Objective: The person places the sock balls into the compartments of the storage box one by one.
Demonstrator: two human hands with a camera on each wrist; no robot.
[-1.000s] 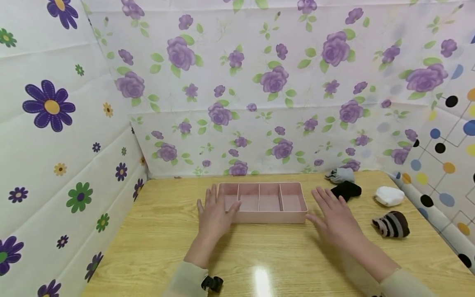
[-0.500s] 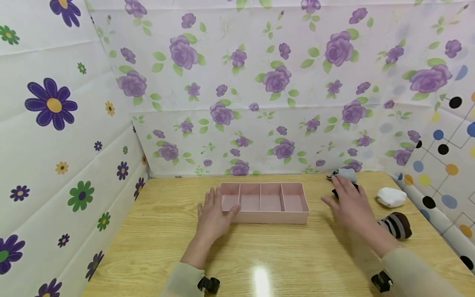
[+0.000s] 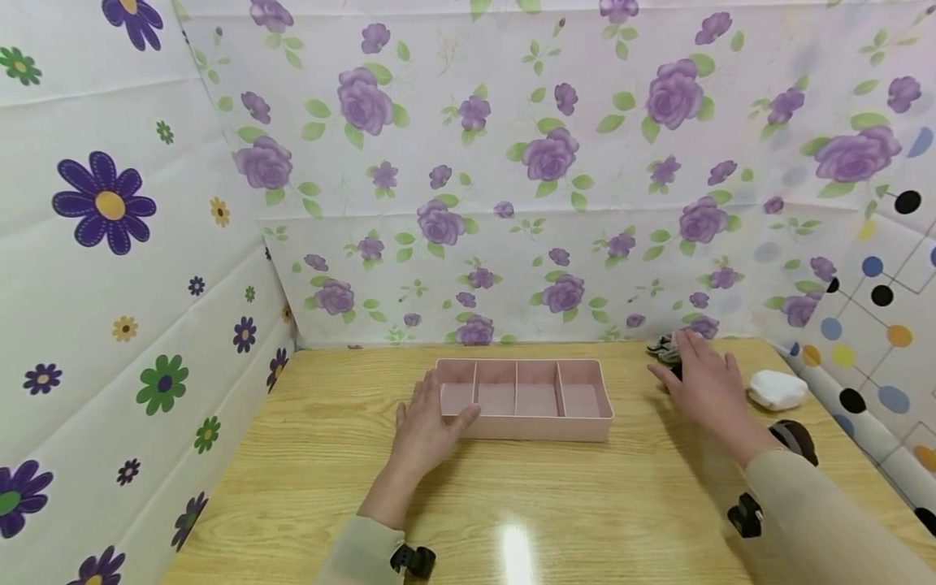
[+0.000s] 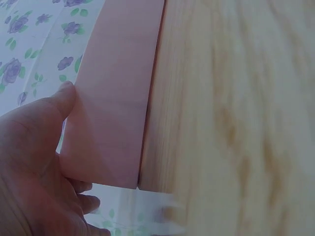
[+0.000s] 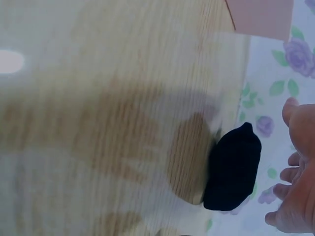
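A pink box (image 3: 537,428) with several compartments in a row stands on the table. My left hand (image 3: 426,435) rests at its left end, fingers extended along the side and thumb at the front rim; the left wrist view shows the thumb (image 4: 66,96) against the box's edge. Over the far right of the table reaches my right hand (image 3: 705,386), fingers stretched out and holding nothing. Below it lies a black rolled sock (image 5: 235,169), mostly covered by the hand in the head view. A grey bundled sock (image 3: 664,349) is just behind, partly hidden by the fingertips.
A white rolled sock (image 3: 777,390) lies right of my right hand. Nearer, a brown-and-grey striped sock (image 3: 797,439) is partly behind the right forearm. Flower-printed sheets (image 3: 504,268) stand along the table's back and left; a dotted sheet (image 3: 885,390) borders the right.
My right hand has moved away from the box's right end, rightward and farther back, over the black and grey socks. The left hand has stayed at the box's left end.
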